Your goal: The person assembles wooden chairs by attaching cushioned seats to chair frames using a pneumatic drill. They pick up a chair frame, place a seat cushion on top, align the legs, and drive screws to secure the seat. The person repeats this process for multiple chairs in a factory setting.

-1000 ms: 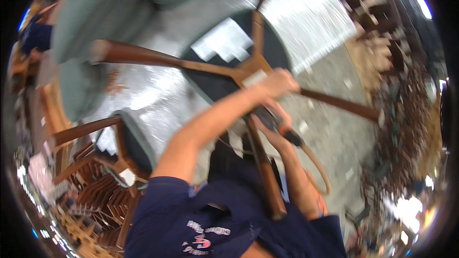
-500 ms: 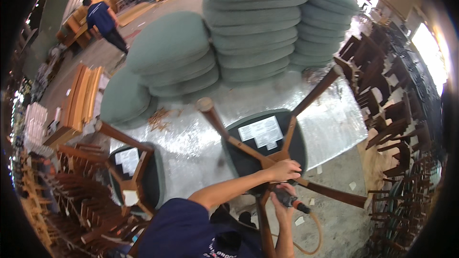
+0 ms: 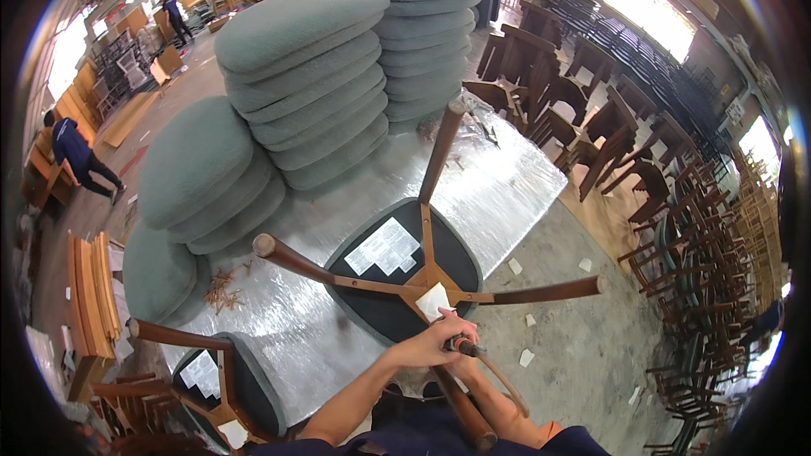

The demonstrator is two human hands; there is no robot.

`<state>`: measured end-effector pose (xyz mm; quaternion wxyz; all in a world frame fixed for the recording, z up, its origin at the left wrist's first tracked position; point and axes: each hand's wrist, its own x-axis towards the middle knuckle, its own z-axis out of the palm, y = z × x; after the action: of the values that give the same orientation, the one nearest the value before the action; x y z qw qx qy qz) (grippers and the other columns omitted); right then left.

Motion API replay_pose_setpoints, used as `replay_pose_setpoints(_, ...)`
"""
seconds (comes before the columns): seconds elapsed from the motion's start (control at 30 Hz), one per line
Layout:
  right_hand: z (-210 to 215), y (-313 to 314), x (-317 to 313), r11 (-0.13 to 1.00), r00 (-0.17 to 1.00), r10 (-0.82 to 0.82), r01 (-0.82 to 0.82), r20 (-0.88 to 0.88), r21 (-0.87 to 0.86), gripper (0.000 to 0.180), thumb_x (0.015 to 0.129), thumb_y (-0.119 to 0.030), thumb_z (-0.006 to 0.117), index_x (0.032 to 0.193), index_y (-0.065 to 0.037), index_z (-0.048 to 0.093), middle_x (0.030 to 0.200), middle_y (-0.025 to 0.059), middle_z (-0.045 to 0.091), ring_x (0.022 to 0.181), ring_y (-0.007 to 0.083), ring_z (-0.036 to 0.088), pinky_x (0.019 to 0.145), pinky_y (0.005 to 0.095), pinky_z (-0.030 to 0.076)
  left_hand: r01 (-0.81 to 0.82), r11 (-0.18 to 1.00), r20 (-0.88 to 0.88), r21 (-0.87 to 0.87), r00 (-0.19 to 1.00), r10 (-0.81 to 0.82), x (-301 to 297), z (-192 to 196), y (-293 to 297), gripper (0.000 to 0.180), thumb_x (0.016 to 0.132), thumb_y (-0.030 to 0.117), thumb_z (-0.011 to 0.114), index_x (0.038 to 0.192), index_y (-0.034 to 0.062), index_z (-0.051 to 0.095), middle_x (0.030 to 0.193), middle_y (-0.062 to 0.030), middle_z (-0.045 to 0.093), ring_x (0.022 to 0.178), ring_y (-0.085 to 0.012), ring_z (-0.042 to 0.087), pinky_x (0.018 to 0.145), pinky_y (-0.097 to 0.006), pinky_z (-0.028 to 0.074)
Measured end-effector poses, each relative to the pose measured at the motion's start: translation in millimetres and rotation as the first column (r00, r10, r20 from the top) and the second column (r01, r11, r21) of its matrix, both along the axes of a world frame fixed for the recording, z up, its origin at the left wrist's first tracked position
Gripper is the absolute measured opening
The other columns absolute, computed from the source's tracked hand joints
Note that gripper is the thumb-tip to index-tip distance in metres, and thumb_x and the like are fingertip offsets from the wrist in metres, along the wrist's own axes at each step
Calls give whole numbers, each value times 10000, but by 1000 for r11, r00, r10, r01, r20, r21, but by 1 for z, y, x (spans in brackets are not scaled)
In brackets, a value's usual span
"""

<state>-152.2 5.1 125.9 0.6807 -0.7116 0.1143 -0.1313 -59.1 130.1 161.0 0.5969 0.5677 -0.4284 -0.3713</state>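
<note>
A stool with a dark underside (image 3: 384, 321) and green edge lies upside down, its brown wooden legs pointing up and outward. A white piece of paper (image 3: 432, 301) sits at the middle of its wooden cross brace (image 3: 408, 290). Just below the paper my left hand (image 3: 427, 342) is closed, fingers curled against the tool; what it grips is hidden. My right hand (image 3: 465, 367), partly covered, is wrapped round a dark handheld air tool (image 3: 460, 344) with a tan hose (image 3: 507, 384). The tool's tip is not visible. A printed white label (image 3: 382, 247) is on the underside.
Stacked green cushioned seats (image 3: 304, 76) stand beyond on a plastic-covered table (image 3: 296, 287). A second upturned stool (image 3: 224, 388) lies at lower left, near loose brown sticks (image 3: 226, 287). Many wooden chair frames (image 3: 608, 135) crowd the right. A person (image 3: 76, 148) walks at far left.
My view has swung right, shifting the scene leftward. My left hand has come off the brace's middle toward the tool, and the white paper there now shows. The tool remains in my right hand.
</note>
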Motion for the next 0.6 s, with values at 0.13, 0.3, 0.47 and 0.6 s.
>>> replay_pose_setpoints(0.13,-21,7,-9,990,997,-5,15,72,-140,448,867,-79,802,1285,-7,657,1314,126,681,1180,218,670,1029,379,520,85,996,-15,-28,996,-85,12,-1,5,420,851,-47,735,1244,77,652,1307,-54,655,1347,-263,557,1115,-397,431)
replay_pose_setpoints(0.3,-23,11,-7,991,999,-23,28,43,-133,478,853,-74,812,1302,-19,658,1293,133,699,1153,216,689,994,366,542,52,997,22,-56,998,-51,7,9,5,420,862,-7,771,1258,83,661,1320,-57,657,1272,-223,577,1091,-381,443)
replay_pose_setpoints(0.47,-25,8,-6,994,1000,-16,18,19,-106,508,839,-69,823,1318,-31,660,1271,140,716,1125,215,707,959,354,564,-21,999,-90,-27,996,18,5,21,11,437,852,10,790,1270,66,678,1301,-44,685,1201,-188,625,1045,-351,484)
replay_pose_setpoints(0.6,-26,1,-15,967,997,4,-25,-83,-255,547,827,-72,837,1344,-54,658,1216,143,742,1074,212,734,916,344,587,-102,995,-392,-13,916,89,15,12,22,355,919,107,777,1259,38,701,1290,-45,711,1174,-173,657,1005,-342,525)
